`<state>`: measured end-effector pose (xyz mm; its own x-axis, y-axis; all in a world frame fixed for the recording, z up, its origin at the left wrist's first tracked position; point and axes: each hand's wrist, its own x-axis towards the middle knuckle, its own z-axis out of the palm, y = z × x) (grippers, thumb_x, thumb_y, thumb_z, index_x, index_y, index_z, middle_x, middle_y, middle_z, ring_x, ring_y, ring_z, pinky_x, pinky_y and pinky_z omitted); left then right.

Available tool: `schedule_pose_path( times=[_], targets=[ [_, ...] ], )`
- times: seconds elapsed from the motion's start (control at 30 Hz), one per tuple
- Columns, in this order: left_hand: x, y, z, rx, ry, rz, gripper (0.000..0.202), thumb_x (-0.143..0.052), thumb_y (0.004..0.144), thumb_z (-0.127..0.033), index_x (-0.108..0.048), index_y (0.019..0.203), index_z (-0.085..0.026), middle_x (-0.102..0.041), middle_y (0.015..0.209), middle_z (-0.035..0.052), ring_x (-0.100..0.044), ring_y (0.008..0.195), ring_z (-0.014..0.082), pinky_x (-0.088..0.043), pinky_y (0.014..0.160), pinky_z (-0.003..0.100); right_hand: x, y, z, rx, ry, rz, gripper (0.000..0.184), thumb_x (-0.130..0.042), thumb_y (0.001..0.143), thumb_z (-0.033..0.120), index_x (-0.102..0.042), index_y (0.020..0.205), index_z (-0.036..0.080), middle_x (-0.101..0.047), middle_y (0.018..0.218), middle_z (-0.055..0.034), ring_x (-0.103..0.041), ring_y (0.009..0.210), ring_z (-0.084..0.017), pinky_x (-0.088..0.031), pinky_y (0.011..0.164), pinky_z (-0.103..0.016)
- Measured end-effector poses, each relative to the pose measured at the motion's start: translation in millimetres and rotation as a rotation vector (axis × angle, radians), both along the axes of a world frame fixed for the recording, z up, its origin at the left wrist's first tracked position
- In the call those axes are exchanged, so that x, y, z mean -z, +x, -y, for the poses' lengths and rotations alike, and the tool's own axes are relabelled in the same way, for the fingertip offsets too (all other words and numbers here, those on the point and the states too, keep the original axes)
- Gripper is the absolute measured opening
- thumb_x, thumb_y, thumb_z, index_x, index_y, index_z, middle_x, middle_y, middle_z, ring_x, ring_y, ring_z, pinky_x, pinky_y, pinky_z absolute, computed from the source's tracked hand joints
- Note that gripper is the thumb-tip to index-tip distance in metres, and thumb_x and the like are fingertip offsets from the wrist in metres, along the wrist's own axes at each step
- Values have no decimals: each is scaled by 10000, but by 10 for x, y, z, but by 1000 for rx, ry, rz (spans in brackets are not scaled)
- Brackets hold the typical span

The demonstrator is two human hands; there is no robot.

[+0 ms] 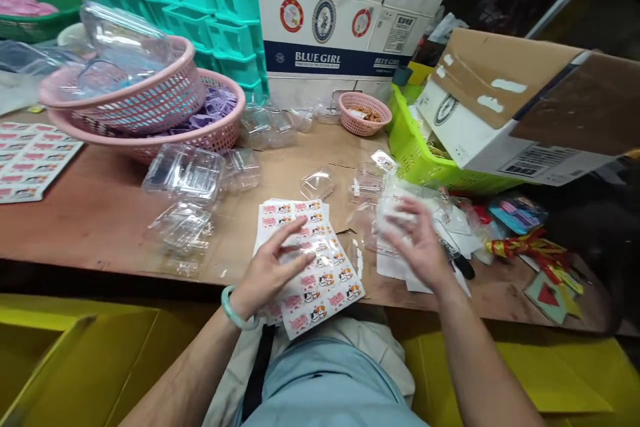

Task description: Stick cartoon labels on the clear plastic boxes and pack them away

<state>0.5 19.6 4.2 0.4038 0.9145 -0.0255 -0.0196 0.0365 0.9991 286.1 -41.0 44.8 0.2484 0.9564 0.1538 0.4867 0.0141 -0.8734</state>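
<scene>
My left hand (273, 270), with a pale green bangle at the wrist, lies over a small pile of sticker sheets (325, 293) printed with cats and pink lettering. Its thumb and fingers are apart, and nothing shows between them. To the right, my right hand (417, 243) is over white papers (395, 267) and clear plastic packaging. Motion blurs its fingertips, but the fingers look spread, with no held thing visible. A clear plastic lid or shell (319, 183) lies just beyond the sheets. More clear plastic boxes (365, 185) lie near my right hand.
Clear boxes (185, 170) lie at left, before stacked pink baskets (220, 130). More sticker sheets (30, 160) lie far left. A small pink basket (364, 117), green crate (415, 147) and tilted carton (475, 133) stand behind. Red-yellow ribbon (535, 250) lies right. Yellow boxes (100, 333) flank my lap.
</scene>
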Motion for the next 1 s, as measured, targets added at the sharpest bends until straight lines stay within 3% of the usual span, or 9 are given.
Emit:
schedule_pose_path(
  times=[0.1, 0.2, 0.3, 0.4, 0.5, 0.63, 0.83, 0.93, 1.0],
  targets=[
    [109, -171, -272, -372, 256, -469, 605, -789, 634, -456, -632, 1174, -234, -573, 1167, 115, -446, 1183, 359, -318, 1050, 509, 159, 531, -119, 451, 190, 439, 716, -681, 749, 498, -377, 1342, 236, -441, 1286, -150, -520, 1164, -310, -434, 986, -517],
    [260, -292, -499, -400, 290, -748, 539, -792, 596, -472, -653, 1039, -198, -580, 1000, 110, -454, 1093, 378, -314, 1000, 546, 292, 767, -254, 500, 224, 717, 679, -646, 779, 504, -427, 1335, 183, -459, 1297, -209, -415, 1277, -357, -346, 1059, -532],
    [380, -286, -572, -422, 326, -729, 290, -716, 701, -367, -632, 920, -196, -582, 935, 78, -512, 954, 286, -371, 946, 466, 303, 576, -336, 496, 315, 818, 669, -630, 811, 474, -421, 1359, 152, -406, 1371, -235, -319, 1360, -371, -258, 1115, -556],
    [412, -249, -542, -437, 308, -647, 395, -689, 722, -301, -594, 1090, -191, -559, 899, 40, -527, 791, 198, -434, 847, 381, 281, 24, -394, 331, 378, 755, 582, -594, 858, 413, -413, 1360, 183, -418, 1373, -187, -323, 1366, -346, -279, 1106, -589],
    [359, -262, -490, -416, 224, -599, 672, -700, 689, -238, -474, 1321, -203, -537, 938, 14, -493, 642, 114, -461, 737, 310, 342, -664, -445, -18, 353, 610, 517, -542, 905, 322, -382, 1385, 217, -452, 1371, -147, -353, 1366, -284, -324, 1124, -530],
    [217, -322, -389, -509, 33, -281, 714, -703, 676, -217, -448, 1343, -210, -537, 971, 8, -491, 579, 53, -462, 645, 243, 513, -1339, -508, -450, 254, 515, 600, -546, 909, 304, -299, 1452, 237, -366, 1486, -131, -240, 1440, -284, -300, 1154, -530],
    [30, -365, -144, -339, -457, 284, 684, -841, 576, -244, -540, 1177, -116, -666, 886, 57, -635, 757, 144, -492, 712, 259, 570, -1571, -687, -545, 205, 400, 488, -554, 915, 302, -440, 1382, 218, -429, 1445, -141, -380, 1368, -254, -331, 1145, -483],
    [14, -341, -75, -316, -516, 341, 547, -838, 602, -272, -612, 1064, -83, -676, 813, 52, -627, 738, 134, -478, 714, 243, 572, -1552, -765, -592, 221, 392, 481, -633, 870, 332, -508, 1329, 260, -475, 1419, -112, -436, 1324, -256, -351, 1126, -495],
    [21, -319, -62, -308, -494, 355, 590, -814, 649, -303, -588, 1147, -84, -673, 788, 40, -629, 753, 139, -473, 733, 250, 588, -1538, -791, -602, 249, 400, 461, -647, 862, 341, -538, 1303, 266, -520, 1383, -103, -461, 1300, -257, -365, 1114, -500]
  ],
)
